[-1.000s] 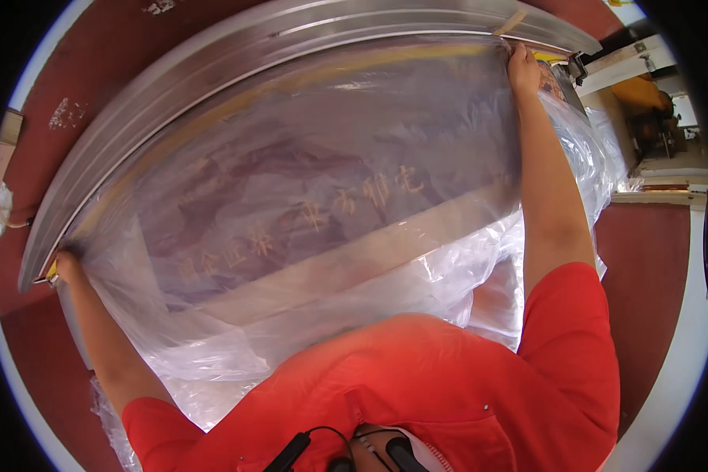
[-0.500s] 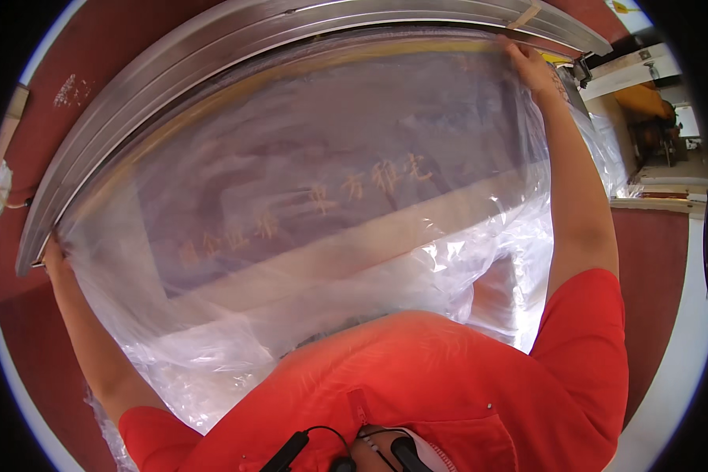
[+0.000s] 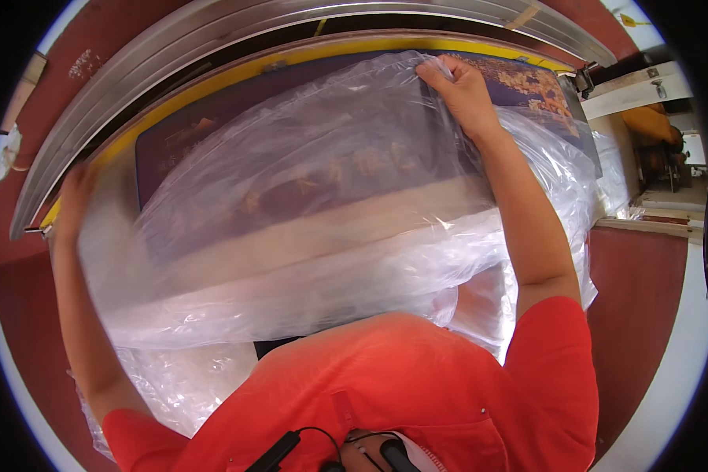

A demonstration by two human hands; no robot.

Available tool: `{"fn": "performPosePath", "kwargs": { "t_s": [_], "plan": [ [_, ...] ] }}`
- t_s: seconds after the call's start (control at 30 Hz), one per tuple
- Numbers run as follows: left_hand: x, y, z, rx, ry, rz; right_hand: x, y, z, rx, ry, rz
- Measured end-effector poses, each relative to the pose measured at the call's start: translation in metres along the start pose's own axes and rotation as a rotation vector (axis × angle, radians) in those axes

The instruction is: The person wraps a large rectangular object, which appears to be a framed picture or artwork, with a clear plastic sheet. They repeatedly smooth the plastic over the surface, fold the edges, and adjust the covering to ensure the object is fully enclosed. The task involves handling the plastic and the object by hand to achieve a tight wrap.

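A crumpled clear plastic sheet (image 3: 307, 259) lies over a dark purple printed panel (image 3: 169, 145). Gold lettering and a gold picture decorate the panel, partly veiled by the plastic. My right hand (image 3: 466, 94) pinches the sheet's far edge between thumb and fingers, above the panel's far right part. My left hand (image 3: 75, 193) is smeared by motion near the panel's far left corner, beside the yellow edge strip (image 3: 130, 135); its fingers and any hold on the plastic cannot be made out.
A long silver metal rail (image 3: 212, 43) curves across the far side behind the panel. A dark clamp-like fitting (image 3: 584, 77) sits at its right end. Red floor (image 3: 637, 291) shows at both sides, and a pale machine frame (image 3: 629, 86) stands at the far right.
The far edge of the plastic has come back toward me, baring the yellow strip and the panel's far part. My right hand has moved left and nearer; my left hand has risen slightly rightward.
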State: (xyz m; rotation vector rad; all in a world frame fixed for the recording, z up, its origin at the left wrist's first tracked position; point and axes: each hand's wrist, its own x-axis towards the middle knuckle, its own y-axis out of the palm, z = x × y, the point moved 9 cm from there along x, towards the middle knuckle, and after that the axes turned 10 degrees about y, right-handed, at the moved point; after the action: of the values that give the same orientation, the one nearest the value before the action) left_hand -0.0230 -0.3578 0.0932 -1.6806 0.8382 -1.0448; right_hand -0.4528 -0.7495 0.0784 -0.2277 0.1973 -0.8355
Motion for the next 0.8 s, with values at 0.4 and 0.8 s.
{"fn": "performPosePath", "kwargs": {
  "t_s": [0.4,0.8],
  "plan": [
    [0.108,0.103,-0.366,-1.112,0.188,0.195,-0.02,0.023,0.024,-0.564,-0.261,0.038],
    [-0.454,-0.171,0.217,0.007,-0.881,0.298,-0.128,0.091,0.059,-0.838,-0.475,0.497]
  ]
}}
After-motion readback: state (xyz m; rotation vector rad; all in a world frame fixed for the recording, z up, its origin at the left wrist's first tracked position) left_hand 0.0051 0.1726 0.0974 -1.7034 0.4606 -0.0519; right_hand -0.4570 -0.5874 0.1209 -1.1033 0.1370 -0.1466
